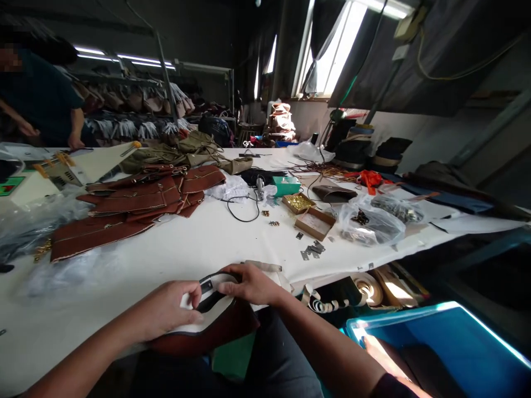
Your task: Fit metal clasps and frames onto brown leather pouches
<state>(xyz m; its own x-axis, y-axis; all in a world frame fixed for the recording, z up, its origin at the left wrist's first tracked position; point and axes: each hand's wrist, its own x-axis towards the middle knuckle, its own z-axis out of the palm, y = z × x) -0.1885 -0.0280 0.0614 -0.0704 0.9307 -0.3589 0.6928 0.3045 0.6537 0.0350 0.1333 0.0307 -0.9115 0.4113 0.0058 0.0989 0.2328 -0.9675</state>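
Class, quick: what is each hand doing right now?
Left hand: closed on the edge of the brown leather piece.
Right hand: closed on the same piece, by its black strap.

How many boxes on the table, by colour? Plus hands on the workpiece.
Teal boxes: 1, the teal box.
Brown cardboard boxes: 2, the box of gold fittings and the box beside it.
Hands on the brown leather piece: 2, left hand and right hand, both gripping its edge.
Total: 3 boxes, 2 hands.
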